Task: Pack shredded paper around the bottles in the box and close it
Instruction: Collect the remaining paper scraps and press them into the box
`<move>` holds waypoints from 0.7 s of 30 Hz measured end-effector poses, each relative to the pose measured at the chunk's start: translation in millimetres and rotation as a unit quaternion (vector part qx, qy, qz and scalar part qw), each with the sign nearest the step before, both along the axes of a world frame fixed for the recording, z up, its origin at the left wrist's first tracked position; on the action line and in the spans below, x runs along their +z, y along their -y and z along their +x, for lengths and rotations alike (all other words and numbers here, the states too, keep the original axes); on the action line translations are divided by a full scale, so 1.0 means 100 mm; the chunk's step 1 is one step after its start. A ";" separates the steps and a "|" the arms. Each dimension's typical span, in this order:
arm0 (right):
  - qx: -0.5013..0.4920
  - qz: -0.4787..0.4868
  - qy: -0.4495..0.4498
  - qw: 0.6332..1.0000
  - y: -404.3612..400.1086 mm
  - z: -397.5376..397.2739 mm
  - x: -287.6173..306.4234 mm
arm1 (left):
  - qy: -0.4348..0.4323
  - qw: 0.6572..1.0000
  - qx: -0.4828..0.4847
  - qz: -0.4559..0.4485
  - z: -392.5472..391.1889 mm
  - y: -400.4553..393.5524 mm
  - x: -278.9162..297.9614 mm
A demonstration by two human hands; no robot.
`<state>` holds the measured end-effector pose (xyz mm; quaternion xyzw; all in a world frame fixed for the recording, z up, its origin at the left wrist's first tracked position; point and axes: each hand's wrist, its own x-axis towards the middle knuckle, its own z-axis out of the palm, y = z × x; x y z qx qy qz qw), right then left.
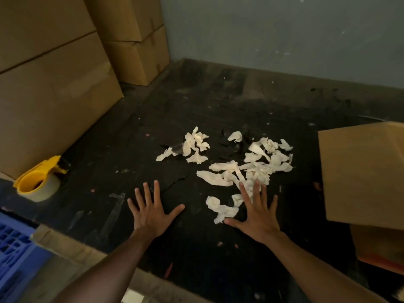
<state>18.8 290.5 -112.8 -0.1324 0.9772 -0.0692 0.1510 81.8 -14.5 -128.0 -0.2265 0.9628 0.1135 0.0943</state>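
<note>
The box [363,173] sits at the right edge of the dark table [196,106], cut off by the view, so any bottles inside cannot be seen. Shredded paper [251,167] lies in two loose piles near it. Both hands are spread flat: the left hand [150,212] on bare table, the right hand [258,215] touching the scraps. Light bits may slip away when scooped. One tape dispenser [40,179] waits at the left.
</note>
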 end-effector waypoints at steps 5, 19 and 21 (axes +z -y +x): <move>0.106 -0.076 0.016 0.991 0.56 -0.35 0.01 | -0.034 0.994 -0.098 0.020 -0.40 0.07 -0.03; -0.324 -0.158 -0.070 0.930 -0.39 -2.25 0.35 | -0.155 0.976 -0.005 0.153 -1.91 0.69 0.03; -0.348 -0.181 -0.007 0.920 -0.38 -2.37 0.25 | -0.149 0.972 -0.030 0.177 -2.11 0.67 0.04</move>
